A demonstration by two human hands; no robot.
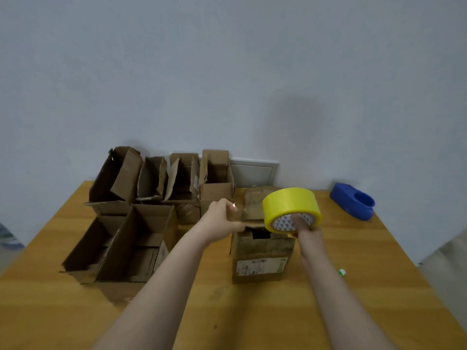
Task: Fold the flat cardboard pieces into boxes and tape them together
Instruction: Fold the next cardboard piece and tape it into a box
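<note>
A small brown cardboard box [261,256] with a printed label stands on the wooden table [278,319], right of centre. Its top flaps are folded over, leaving a dark gap in the middle. My left hand [222,218] grips the left edge of the top flap. My right hand [307,229] holds a big yellow tape roll [289,205] over the box's right top edge, with a finger pushed into its patterned core.
Several folded open boxes [141,238] fill the table's left and back, up to the wall. A blue tape dispenser [353,204] lies at the back right. A small green-and-white object [342,272] sits near the right edge.
</note>
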